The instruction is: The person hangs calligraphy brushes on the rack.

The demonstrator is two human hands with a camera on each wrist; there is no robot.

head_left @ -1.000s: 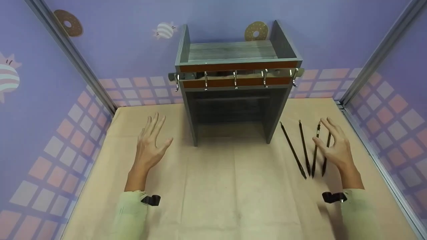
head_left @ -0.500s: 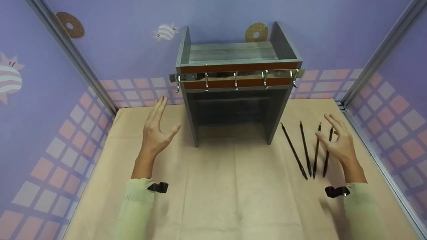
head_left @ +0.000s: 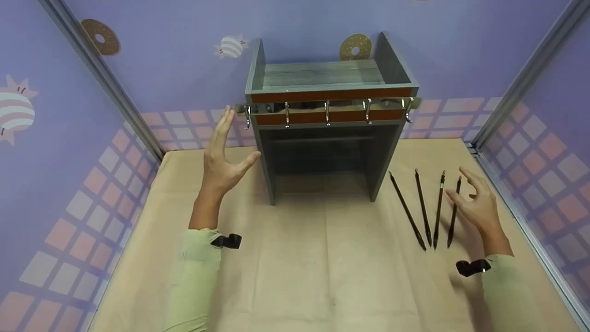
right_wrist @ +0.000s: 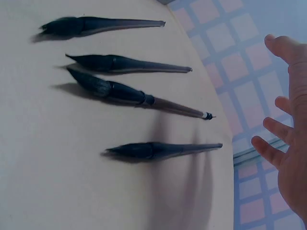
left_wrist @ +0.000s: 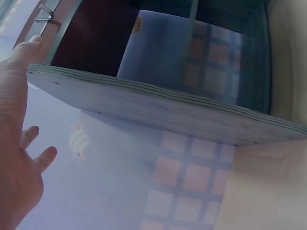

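Hovering our open, empty right hand (head_left: 477, 205) over the outermost of four brushes (head_left: 453, 212) lying near the table's (head_left: 322, 258) right edge, we judge it best to pinch one handle cleanly, while our open left hand (head_left: 223, 159) steadies the rack (head_left: 329, 120).

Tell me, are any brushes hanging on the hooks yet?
Not yet. All four brushes lie on the table, and the hooks on the rack are bare. The right hand hovers open beside the brushes; the left hand is raised near the rack.
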